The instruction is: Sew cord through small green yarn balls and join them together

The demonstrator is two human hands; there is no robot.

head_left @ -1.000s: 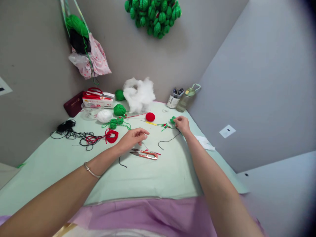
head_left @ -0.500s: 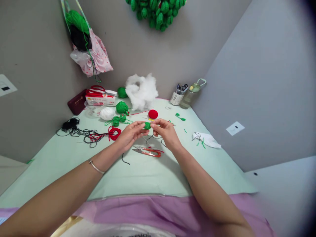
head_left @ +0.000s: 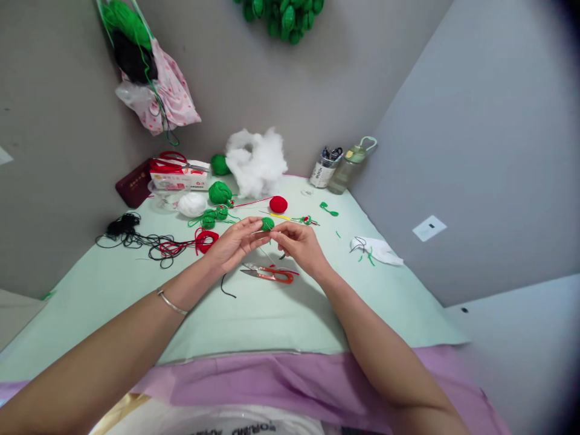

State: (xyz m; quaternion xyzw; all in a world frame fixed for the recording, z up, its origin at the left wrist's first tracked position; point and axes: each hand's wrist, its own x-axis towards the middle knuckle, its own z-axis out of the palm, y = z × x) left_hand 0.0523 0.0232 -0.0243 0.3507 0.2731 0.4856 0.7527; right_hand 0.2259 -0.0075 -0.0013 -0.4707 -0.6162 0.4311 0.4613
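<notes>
Between the fingertips of my left hand (head_left: 239,240) is a small round green crocheted piece (head_left: 267,224), raised above the table. My right hand (head_left: 296,243) pinches at the near right side of that piece; something thin and light, perhaps a needle, shows at its fingertips, too small to name surely. Just below the hands lie thread snips (head_left: 272,275) with orange handles. A short black thread (head_left: 226,287) rests to their left. Behind my right hand are a yellow-handled crochet hook (head_left: 280,215) and a small green, red and white crocheted piece (head_left: 306,220).
Green yarn balls (head_left: 220,193), a white ball (head_left: 192,205), a red ball (head_left: 278,204) and white stuffing (head_left: 256,163) stand at the back. Tangled black yarn (head_left: 124,225) lies left. Red scissors (head_left: 170,163) rest on a box. A bottle (head_left: 347,172) stands back right.
The green piece has turned in my left fingers and shows a rounder side. My right hand has shifted slightly down along it. The whole view has moved a little.
</notes>
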